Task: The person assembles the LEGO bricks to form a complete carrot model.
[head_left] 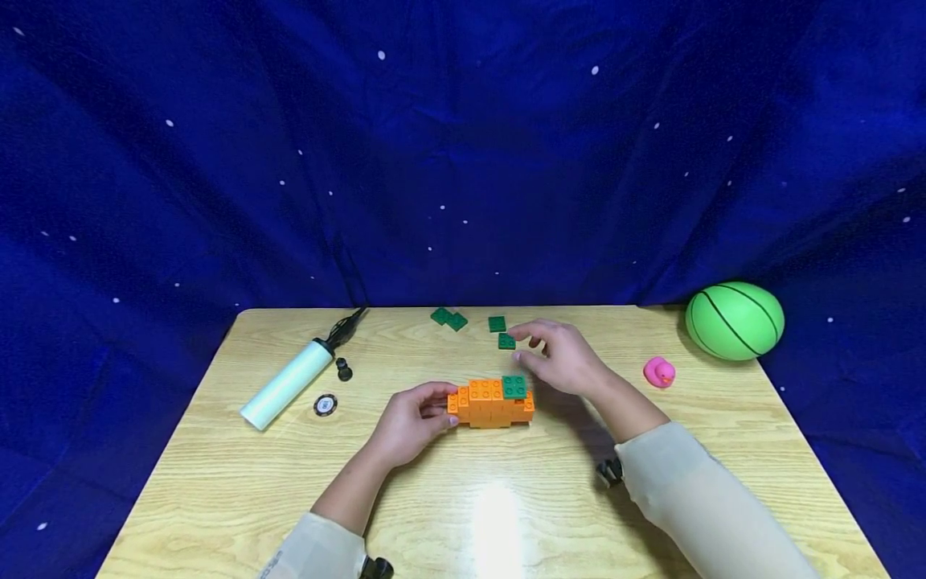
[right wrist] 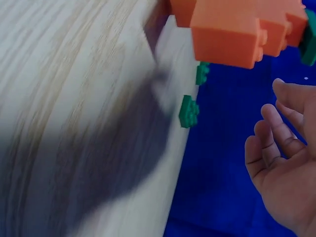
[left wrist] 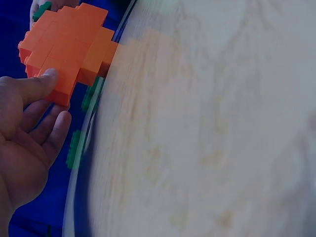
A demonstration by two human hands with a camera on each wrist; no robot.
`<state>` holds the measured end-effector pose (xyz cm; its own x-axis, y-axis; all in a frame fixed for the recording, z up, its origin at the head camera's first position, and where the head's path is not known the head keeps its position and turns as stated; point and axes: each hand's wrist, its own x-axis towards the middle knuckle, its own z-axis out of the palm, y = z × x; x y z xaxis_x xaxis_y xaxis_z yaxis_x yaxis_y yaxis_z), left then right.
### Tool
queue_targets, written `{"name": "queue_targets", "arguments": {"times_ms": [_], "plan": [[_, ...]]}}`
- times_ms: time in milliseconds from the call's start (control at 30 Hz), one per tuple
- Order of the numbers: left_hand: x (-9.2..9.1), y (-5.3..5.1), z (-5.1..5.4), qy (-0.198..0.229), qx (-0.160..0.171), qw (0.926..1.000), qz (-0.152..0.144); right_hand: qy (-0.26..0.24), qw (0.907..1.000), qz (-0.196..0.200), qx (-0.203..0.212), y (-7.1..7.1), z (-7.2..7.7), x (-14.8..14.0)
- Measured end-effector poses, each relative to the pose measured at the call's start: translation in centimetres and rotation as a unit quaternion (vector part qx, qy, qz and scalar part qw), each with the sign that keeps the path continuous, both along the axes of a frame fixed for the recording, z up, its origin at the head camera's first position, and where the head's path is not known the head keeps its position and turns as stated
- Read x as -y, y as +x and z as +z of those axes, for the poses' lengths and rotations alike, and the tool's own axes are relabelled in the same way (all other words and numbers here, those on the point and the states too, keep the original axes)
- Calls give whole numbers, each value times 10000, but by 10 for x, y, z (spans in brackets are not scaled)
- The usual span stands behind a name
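Observation:
Thumb and fingers of my left hand (head_left: 411, 425) (left wrist: 27, 138) grip the left end of an orange brick build (head_left: 490, 404) (left wrist: 61, 42) (right wrist: 224, 37) with stepped ends. A green plate (head_left: 514, 387) (right wrist: 309, 39) sits on its top, toward the right end. Behind the build, my right hand (head_left: 567, 360) (right wrist: 291, 168) has its thumb and index finger spread beside a small green plate (head_left: 506, 342); nothing shows between them. Whether a fingertip touches that plate I cannot tell. Just behind lies another green plate (head_left: 497, 324).
Two more green plates (head_left: 456, 322) lie at the back edge. On the left are a pump (head_left: 288, 384), a small black piece (head_left: 343, 370) and a round chip (head_left: 325, 404). A pink duck (head_left: 659, 372) and a green ball (head_left: 735, 321) are at the right.

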<state>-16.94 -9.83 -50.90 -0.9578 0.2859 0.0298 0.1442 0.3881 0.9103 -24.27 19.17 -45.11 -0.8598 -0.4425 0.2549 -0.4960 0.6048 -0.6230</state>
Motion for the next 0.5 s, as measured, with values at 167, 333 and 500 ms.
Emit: {"name": "queue_targets", "arguments": {"times_ms": [167, 333, 500], "plan": [[1, 0, 1, 13, 37, 10000, 21, 97, 9996, -225, 117, -12, -10, 4], [1, 0, 0, 47, 102, 9999, 47, 342, 9980, -450, 294, -24, -22, 8], [0, 0, -1, 96, 99, 9999, 23, 489, 9959, -616, 441, -34, -31, 10]]}}
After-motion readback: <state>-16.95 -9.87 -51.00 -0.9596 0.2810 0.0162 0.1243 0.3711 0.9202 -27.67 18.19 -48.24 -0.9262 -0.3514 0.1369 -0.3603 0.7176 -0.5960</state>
